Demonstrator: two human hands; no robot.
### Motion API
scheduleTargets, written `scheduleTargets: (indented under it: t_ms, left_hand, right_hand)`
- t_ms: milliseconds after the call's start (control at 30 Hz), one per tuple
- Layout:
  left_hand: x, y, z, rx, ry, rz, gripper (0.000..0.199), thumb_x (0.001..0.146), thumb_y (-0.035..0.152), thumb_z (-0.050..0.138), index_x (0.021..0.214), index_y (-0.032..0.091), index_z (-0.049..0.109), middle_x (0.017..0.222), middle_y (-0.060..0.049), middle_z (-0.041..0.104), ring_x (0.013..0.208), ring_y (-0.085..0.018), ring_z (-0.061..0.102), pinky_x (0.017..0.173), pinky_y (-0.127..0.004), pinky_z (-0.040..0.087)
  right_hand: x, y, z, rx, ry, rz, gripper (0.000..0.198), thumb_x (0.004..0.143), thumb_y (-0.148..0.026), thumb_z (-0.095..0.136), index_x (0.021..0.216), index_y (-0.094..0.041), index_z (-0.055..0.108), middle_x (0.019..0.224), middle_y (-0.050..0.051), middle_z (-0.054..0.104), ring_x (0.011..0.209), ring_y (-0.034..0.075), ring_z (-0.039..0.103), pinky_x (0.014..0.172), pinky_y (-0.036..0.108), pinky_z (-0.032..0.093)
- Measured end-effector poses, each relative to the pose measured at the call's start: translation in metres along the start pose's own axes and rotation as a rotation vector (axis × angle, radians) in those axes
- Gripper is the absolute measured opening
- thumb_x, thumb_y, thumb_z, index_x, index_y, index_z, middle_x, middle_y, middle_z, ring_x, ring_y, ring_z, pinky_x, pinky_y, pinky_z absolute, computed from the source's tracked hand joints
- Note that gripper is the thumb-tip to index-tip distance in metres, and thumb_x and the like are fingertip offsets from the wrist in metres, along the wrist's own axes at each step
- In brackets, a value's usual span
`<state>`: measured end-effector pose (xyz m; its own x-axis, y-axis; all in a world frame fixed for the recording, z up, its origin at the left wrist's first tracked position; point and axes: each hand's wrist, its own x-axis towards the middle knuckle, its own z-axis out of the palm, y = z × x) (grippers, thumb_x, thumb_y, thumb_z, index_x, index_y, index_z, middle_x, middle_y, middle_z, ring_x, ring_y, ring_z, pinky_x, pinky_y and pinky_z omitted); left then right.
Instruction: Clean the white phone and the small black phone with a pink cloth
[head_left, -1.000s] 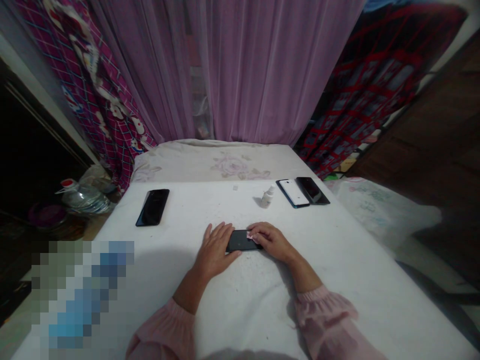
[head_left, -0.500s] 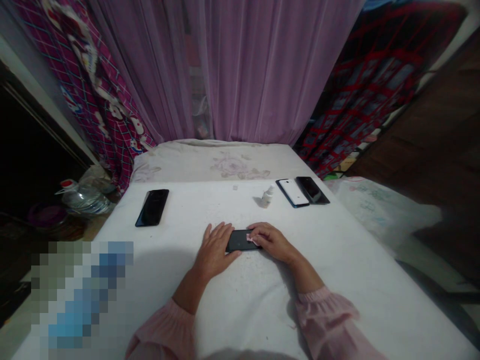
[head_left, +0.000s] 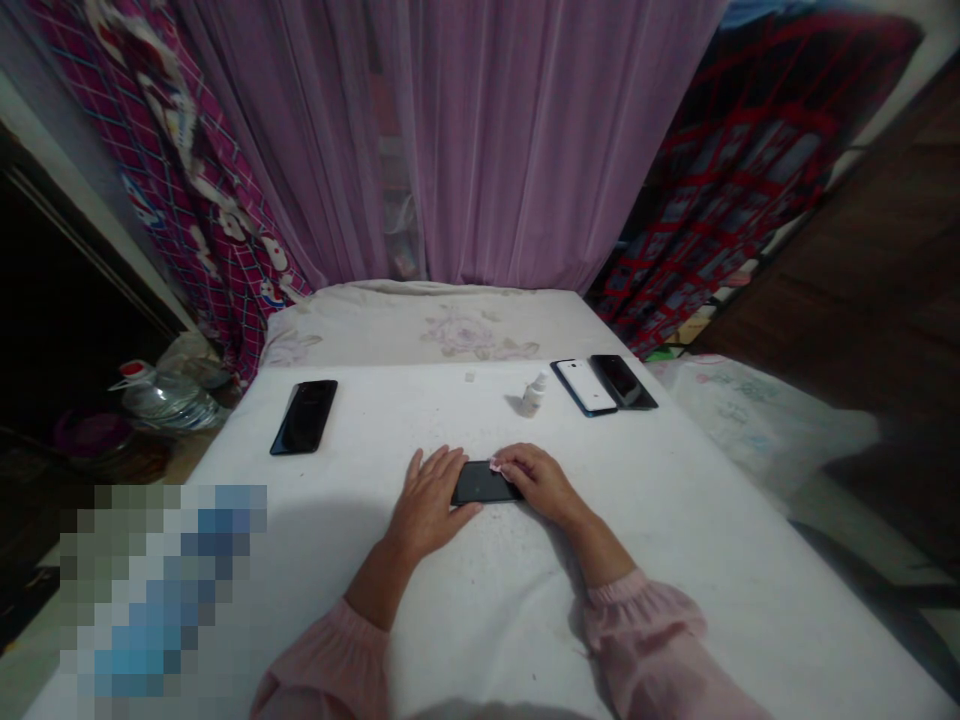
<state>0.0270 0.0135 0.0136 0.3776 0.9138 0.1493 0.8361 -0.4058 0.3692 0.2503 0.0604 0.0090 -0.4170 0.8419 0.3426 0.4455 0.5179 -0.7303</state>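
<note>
Pinched in the right hand (head_left: 541,485), a pinkish scrap (head_left: 496,465) lay at the far edge of the dark phone (head_left: 484,485), six o'clock from the view's centre; the left hand (head_left: 430,505) clasped its left end. At one o'clock from the phone stood a small white bottle (head_left: 534,397), contents hidden.

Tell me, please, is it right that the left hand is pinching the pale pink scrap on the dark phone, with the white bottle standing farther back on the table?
Not quite: the head view shows the right hand, not the left hand, pinching the pale pink scrap on the dark phone. The white bottle does stand farther back on the table.
</note>
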Motion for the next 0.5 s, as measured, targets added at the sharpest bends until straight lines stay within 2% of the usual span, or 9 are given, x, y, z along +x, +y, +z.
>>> scheduleTargets:
  t_ms: [267, 367, 500]
  left_hand:
    - [0.0, 0.0, -0.002, -0.002, -0.011, -0.001, 0.061, 0.088, 0.046, 0.061, 0.14, 0.019, 0.045, 0.148, -0.011, 0.048, 0.142, -0.029, 0.036, 0.12, -0.055, 0.015]
    - [0.0, -0.001, -0.001, -0.007, -0.015, -0.002, 0.061, 0.088, 0.046, 0.061, 0.141, 0.019, 0.044, 0.148, -0.011, 0.048, 0.142, -0.029, 0.035, 0.119, -0.056, 0.015]
    - [0.0, -0.002, 0.0, -0.014, -0.009, 0.0, 0.061, 0.088, 0.046, 0.06, 0.141, 0.02, 0.044, 0.148, -0.011, 0.048, 0.142, -0.029, 0.035, 0.119, -0.055, 0.014]
  right_hand:
    - [-0.004, -0.001, -0.018, 0.112, -0.177, 0.006, 0.014, 0.086, -0.026, 0.06, 0.083, -0.023, 0.074, 0.112, 0.009, 0.07, 0.107, 0.023, 0.062, 0.094, 0.04, 0.047]
    - [-0.005, 0.0, -0.018, 0.129, -0.191, 0.027, 0.012, 0.085, -0.027, 0.063, 0.083, -0.024, 0.074, 0.116, 0.009, 0.068, 0.109, 0.024, 0.062, 0.094, 0.041, 0.048]
    - [-0.004, -0.001, -0.016, 0.127, -0.155, 0.032, 0.014, 0.086, -0.026, 0.061, 0.083, -0.023, 0.074, 0.109, 0.009, 0.07, 0.107, 0.023, 0.062, 0.094, 0.04, 0.047]
